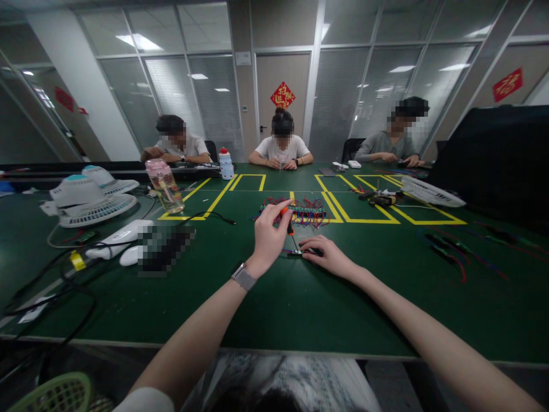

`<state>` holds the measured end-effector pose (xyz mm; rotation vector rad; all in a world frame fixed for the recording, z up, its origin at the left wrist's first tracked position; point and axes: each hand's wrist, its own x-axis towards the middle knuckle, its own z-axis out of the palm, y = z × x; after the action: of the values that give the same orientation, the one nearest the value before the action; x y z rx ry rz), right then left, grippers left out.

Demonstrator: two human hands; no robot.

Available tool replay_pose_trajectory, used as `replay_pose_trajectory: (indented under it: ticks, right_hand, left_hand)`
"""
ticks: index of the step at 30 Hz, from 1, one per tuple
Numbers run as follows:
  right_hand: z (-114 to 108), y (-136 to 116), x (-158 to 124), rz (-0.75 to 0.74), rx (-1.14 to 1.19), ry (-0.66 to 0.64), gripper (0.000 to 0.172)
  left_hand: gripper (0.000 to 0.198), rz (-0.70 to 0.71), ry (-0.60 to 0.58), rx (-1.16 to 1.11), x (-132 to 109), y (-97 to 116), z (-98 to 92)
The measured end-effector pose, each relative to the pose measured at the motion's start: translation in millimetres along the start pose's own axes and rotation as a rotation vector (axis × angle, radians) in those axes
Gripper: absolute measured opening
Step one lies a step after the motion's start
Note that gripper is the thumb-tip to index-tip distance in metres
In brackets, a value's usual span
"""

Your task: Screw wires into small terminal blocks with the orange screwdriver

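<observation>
My left hand [268, 232], a watch on its wrist, is closed around an orange-and-black screwdriver [290, 225]. The shaft slants down, its tip at a small circuit board [294, 252] lying on the green table [274, 309]. Whether the tip touches the board I cannot tell. My right hand [328, 256] rests low, its fingertips pressed at the board's right end; part of the board is hidden beneath them. Just behind both hands lies a row of several small circuit boards [315, 210] with red and blue wires, partly covered by my left hand.
Fans [96, 209], a pink-lidded bottle [165, 186] and black cables [81, 286] crowd the left. At right are wired boards [448, 246], hand tools [381, 200] and a white fan grille [431, 191]. Yellow tape [373, 221] marks the table. Three people sit across.
</observation>
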<state>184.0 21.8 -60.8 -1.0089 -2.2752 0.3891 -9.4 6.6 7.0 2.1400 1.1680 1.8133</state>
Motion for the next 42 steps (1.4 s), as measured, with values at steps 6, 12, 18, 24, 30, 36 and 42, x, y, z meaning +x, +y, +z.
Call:
replay_pose_trajectory:
  ticks: [6,12,18,24,30,36,42]
  right_hand:
    - [-0.7,-0.8,0.0,-0.003,-0.004,0.003,0.016]
    - [-1.1,-1.5,0.0,-0.002,-0.010,-0.001,0.015]
    - [-1.0,-1.0,0.0,-0.004,-0.011,-0.002,0.016]
    - [-0.2,0.6,0.0,-0.005,-0.008,0.000,0.016]
    - [0.0,0.4,-0.2,-0.002,-0.008,0.001,0.016]
    - [-0.9,-0.8,-0.2,-0.004,-0.005,-0.004,0.016]
    - [-1.0,-0.7,-0.5,-0.002,-0.008,-0.001,0.016]
  left_hand:
    - [0.032,-0.017,-0.010,-0.019,-0.3,1.2,0.9]
    - [0.022,0.005,0.014,0.006,-0.4,0.7,-0.3]
    - [0.031,-0.032,-0.003,0.017,-0.5,-1.9,0.9]
    - [0.026,-0.011,0.014,-0.018,1.5,-5.8,1.6]
    - [0.028,-0.030,-0.008,-0.015,0.5,-2.3,0.4]
    - [0.029,-0.021,-0.010,-0.027,0.5,-3.1,0.8]
    - [0.028,-0.036,-0.001,0.011,1.2,-1.5,-0.7]
